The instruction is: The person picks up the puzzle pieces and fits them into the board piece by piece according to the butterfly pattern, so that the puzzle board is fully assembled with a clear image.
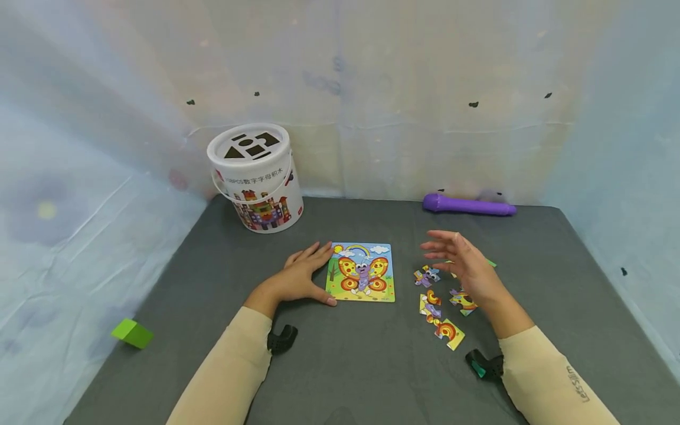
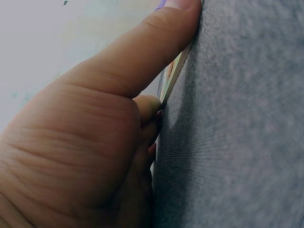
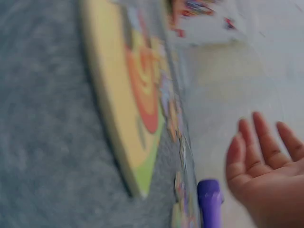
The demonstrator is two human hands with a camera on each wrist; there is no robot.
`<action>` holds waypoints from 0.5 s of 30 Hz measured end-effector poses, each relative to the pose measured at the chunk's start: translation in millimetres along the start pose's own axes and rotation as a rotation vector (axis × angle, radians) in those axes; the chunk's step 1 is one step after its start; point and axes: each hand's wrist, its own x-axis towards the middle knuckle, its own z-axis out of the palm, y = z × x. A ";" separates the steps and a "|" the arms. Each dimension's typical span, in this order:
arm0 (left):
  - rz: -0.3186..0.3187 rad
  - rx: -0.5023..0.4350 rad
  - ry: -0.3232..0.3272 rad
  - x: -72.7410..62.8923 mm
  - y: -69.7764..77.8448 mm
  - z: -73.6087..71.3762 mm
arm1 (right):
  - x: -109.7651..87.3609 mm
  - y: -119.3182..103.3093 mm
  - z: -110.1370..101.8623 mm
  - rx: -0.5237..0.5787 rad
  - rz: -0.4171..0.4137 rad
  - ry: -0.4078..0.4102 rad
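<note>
A square butterfly puzzle board (image 1: 360, 273) lies flat on the grey table, its picture face up. My left hand (image 1: 300, 277) rests at the board's left side, with fingers by the upper corner and thumb by the lower one. In the left wrist view the thumb (image 2: 142, 52) stretches along the board's edge, hiding most of it. Loose puzzle pieces (image 1: 449, 333) are scattered to the right of the board. Over them hovers my right hand (image 1: 470, 265), fingers extended and holding nothing. One piece (image 3: 147, 95) looms large and blurred in the right wrist view.
A white lidded bucket (image 1: 257, 177) with shaped holes stands at the back left. Along the back edge lies a purple microphone-shaped thing (image 1: 467, 205). A green block (image 1: 131, 333) sits at the table's left edge. Patterned sheeting (image 1: 393, 118) hangs behind.
</note>
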 end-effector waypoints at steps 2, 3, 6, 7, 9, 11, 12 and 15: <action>0.001 0.002 0.000 0.4 -0.2 -0.5 | -5.0 9.4 -6.0 -0.026 0.021 0.041; 0.000 0.001 -0.001 0.4 -0.5 -0.8 | -6.3 14.1 -8.2 -0.039 0.038 0.054; -0.003 -0.005 0.001 -0.3 -1.0 -1.8 | -6.8 25.5 -12.9 -0.073 0.112 0.074; -0.004 -0.002 0.001 -0.4 -1.6 -1.7 | -6.4 28.5 -14.3 -0.087 0.137 0.072; -0.005 0.000 0.000 -0.2 -2.0 -1.5 | -5.5 31.9 -16.1 -0.111 0.177 0.065; -0.003 0.002 0.001 0.3 -2.1 -1.0 | -5.5 32.6 -17.8 -0.127 0.201 0.056; -0.001 0.000 0.003 0.6 -1.7 -0.9 | -5.9 32.3 -18.7 -0.140 0.206 0.050; 0.003 -0.003 0.003 1.4 -0.8 0.1 | -7.7 29.3 -22.2 -0.147 0.211 0.033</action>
